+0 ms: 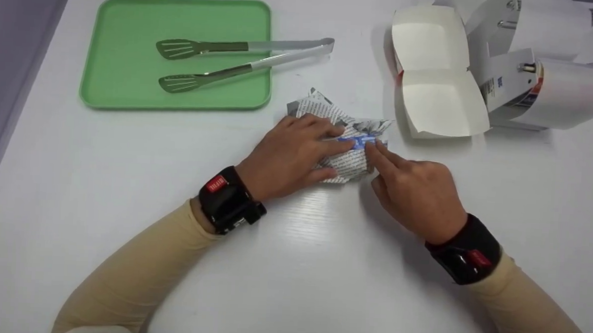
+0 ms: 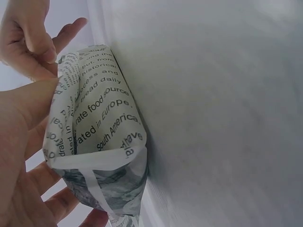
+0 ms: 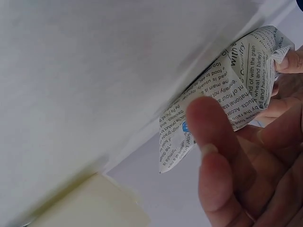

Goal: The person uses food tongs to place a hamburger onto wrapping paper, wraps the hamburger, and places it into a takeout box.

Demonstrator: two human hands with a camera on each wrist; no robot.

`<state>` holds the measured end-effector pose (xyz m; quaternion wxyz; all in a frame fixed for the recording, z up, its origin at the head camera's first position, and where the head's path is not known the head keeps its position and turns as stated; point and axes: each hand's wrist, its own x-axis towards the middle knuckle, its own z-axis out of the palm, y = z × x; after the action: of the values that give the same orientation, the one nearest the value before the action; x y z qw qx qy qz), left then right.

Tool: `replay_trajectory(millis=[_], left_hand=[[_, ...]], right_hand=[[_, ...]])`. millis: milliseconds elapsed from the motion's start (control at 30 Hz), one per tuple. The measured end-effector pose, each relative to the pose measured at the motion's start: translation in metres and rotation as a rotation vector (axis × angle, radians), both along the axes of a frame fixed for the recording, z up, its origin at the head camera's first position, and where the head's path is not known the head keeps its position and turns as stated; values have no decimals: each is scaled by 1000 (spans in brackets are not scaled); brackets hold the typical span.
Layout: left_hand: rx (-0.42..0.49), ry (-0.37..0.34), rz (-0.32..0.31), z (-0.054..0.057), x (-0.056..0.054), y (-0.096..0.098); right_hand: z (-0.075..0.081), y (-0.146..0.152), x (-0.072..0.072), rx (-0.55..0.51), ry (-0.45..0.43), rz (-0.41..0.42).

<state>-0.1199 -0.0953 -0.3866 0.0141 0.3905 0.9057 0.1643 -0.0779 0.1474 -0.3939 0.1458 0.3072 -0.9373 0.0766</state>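
A packet wrapped in newsprint-patterned paper (image 1: 349, 164) lies on the table, a blue strip of tape or a label (image 1: 363, 141) across its top. My left hand (image 1: 294, 154) holds it from the left, fingers over the top and far side, the thumb on the near part. In the left wrist view, the folded end of the printed paper (image 2: 102, 127) sits beside that hand's fingers. From the right, my right hand (image 1: 420, 194) touches the strip's right end with an extended index finger; its other fingers are bent. The packet's contents are hidden inside the paper.
At the back left, metal tongs (image 1: 225, 71) rest across a green tray (image 1: 129, 94), handles over its right edge. An open white carton (image 1: 444, 103) stands right of the packet. Behind the carton are white holders with bottle-like containers (image 1: 570, 93).
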Motion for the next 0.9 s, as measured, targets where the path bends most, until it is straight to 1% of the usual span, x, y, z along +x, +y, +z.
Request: replay_trajectory(millis=[200, 533, 733, 900], left_hand=[[35, -21, 13, 1, 1, 0], [102, -76, 39, 1, 1, -1], [102, -93, 88, 0, 0, -3], [90, -100, 115, 1, -1, -2]], right_hand=[[-1, 0, 1, -13, 22, 11], [1, -5, 4, -17, -10, 53], [0, -7, 5, -34, -16, 70], [-1, -5, 3, -86, -36, 37]])
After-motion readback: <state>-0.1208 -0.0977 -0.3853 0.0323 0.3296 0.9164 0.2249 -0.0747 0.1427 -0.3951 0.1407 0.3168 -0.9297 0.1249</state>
